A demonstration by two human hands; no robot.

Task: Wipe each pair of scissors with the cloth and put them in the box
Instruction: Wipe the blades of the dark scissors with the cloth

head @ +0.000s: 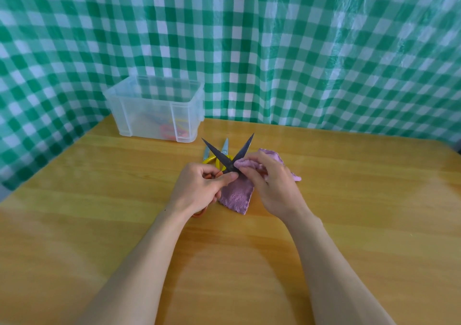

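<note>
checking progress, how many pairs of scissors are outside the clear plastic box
2: dark-bladed, orange-handled scissors gripped in the left hand; yellow-handled, silver-bladed scissors on the table behind them. Hands may hide more.

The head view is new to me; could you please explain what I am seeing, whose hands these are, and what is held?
There is no machine: a person wears one camera on the head, looking down at their bare hands. The left hand holds open dark-bladed scissors by the orange handles. The right hand pinches a purple cloth against one blade. Behind them, a second pair with yellow handles lies on the wooden table. The clear box at the back left holds coloured scissors, blurred through its wall. A green checked sheet hangs behind.
</note>
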